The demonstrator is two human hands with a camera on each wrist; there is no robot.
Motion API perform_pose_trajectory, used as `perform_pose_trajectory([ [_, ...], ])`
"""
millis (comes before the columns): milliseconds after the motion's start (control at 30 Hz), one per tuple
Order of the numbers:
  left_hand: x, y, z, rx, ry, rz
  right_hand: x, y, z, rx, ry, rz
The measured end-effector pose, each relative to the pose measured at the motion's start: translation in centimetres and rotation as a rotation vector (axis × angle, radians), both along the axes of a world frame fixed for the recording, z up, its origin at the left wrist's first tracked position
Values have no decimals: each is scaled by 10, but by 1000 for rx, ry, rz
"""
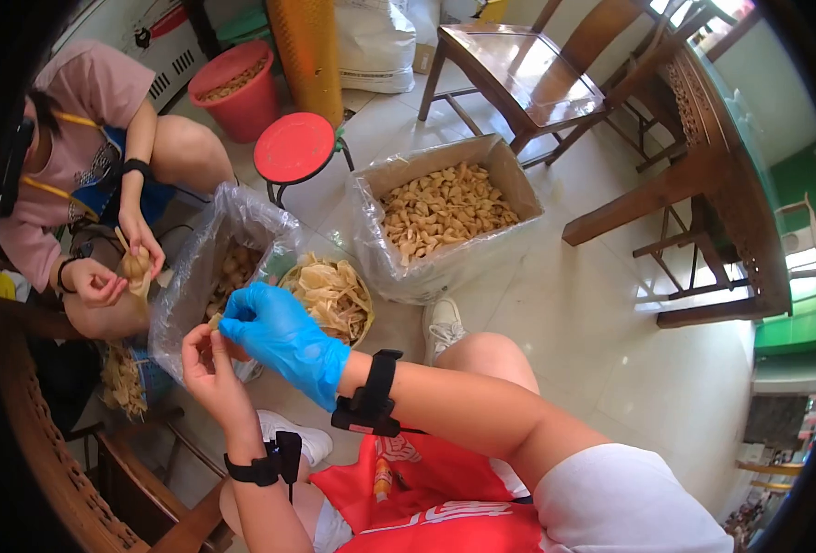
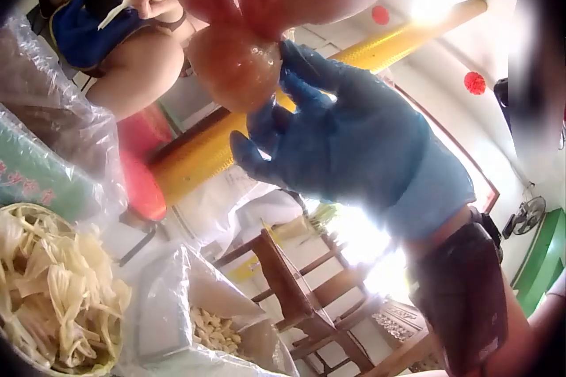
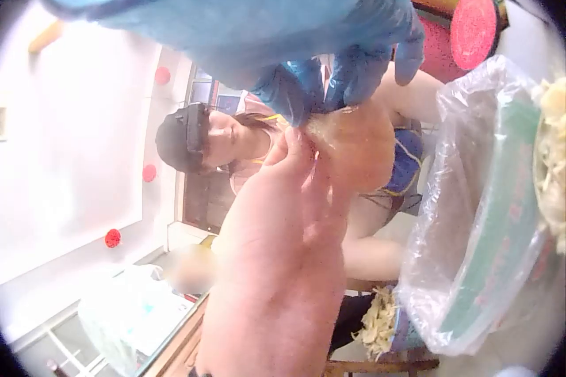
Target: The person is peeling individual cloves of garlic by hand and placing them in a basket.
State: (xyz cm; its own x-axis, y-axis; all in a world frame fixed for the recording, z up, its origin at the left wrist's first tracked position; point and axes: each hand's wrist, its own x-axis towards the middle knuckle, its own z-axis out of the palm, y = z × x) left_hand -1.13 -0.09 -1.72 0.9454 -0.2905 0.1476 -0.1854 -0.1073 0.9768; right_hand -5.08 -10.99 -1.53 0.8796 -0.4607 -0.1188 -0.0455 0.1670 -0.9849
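My bare left hand [image 1: 212,373] holds a round, orange-brown, glossy bulb [image 2: 234,68] with its fingertips. Over the top of it, my right hand [image 1: 288,341], in a blue glove, pinches at the same bulb with bent fingers. In the head view the hands hide most of the bulb; they meet above a plastic-lined box [image 1: 176,309] of brown bulbs. Just beyond the glove sits a round basket [image 1: 369,323] heaped with dry, papery peelings [image 1: 325,290].
A larger lined box [image 1: 509,170] of pale brown pieces [image 1: 445,212] stands ahead. Across from me, a seated person [image 1: 94,175] handles another bulb [image 1: 135,265]. Around are a red stool [image 1: 294,147], a pink bucket [image 1: 242,111], a wooden chair [image 1: 528,74] and a table [image 1: 730,194].
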Motion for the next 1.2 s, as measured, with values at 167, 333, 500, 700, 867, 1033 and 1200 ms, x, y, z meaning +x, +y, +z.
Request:
perform_pose_trajectory([
  [167, -2, 1, -1, -23, 91, 5, -11, -22, 12, -418, -1, -33],
  [333, 1, 7, -7, -54, 193, 4, -40, -159, -21, -675, 350, -417],
  [500, 7, 17, -12, -16, 186, -53, -84, -243, -143, -892, 788, 43],
  [700, 1, 21, -18, 36, 193, -119, -69, -241, -169, -450, 1174, 484],
  [867, 3, 22, -15, 57, 206, -102, -60, -223, -168, -422, 1342, 463],
  [1033, 5, 25, -17, 19, 206, -117, -61, -223, -169, -221, 1180, 447],
  [1200, 4, 26, -15, 6, 212, -120, -73, -240, -185, -134, 1129, 248],
])
